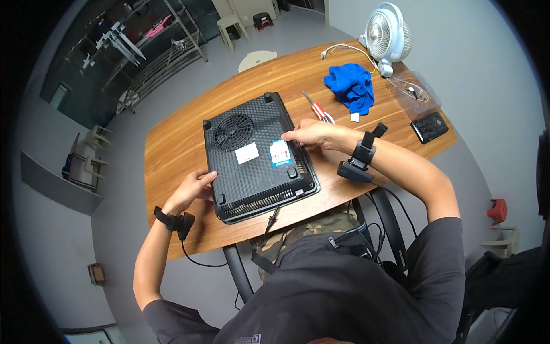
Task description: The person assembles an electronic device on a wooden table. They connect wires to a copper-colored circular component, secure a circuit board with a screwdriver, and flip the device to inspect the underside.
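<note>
An induction cooker (246, 178) lies upside down on the wooden table, its black underside facing up. A round fan grille (233, 132), several rubber feet, a white label (247, 153) and a blue-and-white label (281, 153) show on it. My left hand (196, 186) grips its left edge, thumb on top and fingers mostly hidden beside it. On its right edge my right hand (312, 135) is closed, thumb resting on the underside. A power cord (272, 219) hangs from the near side. Just beyond my right hand lies a red-and-white-handled screwdriver (319, 110).
A blue cloth (350, 87) is crumpled at the far right. Behind it stands a white fan (385, 40) with its cable. A clear plastic bag (409, 94) with small parts and a black box-like item (429, 127) sit near the right edge. A stool (257, 59) stands past the table.
</note>
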A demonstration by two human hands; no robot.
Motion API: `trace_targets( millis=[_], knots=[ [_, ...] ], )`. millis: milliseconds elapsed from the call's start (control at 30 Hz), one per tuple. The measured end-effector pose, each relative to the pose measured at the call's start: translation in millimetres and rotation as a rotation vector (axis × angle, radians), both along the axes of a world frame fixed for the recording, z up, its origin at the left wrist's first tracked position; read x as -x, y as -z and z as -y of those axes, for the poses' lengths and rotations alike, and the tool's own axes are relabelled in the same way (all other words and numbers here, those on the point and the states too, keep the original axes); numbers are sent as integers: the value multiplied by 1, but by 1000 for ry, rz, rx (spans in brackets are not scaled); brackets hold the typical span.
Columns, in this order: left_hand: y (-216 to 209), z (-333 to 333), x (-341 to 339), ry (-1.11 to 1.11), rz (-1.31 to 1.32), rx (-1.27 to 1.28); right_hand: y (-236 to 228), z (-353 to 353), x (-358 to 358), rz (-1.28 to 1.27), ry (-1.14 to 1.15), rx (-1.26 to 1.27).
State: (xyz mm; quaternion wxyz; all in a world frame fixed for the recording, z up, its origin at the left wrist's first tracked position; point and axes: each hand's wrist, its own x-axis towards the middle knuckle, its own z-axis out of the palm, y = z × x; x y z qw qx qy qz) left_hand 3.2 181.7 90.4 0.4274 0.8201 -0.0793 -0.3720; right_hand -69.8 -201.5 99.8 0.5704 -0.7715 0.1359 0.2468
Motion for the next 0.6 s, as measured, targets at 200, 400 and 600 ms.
trace_targets(
  millis=[200, 400, 600],
  knots=[
    [-10, 12, 6, -5, 6, -20, 15, 2, 22, 665, -239, 400],
    [-8, 4, 6, -20, 13, -28, -20, -35, 56, 829, -937, 323],
    [-11, 6, 5, 2, 16, -8, 6, -69, 71, 1005, -1260, 591]
  ],
)
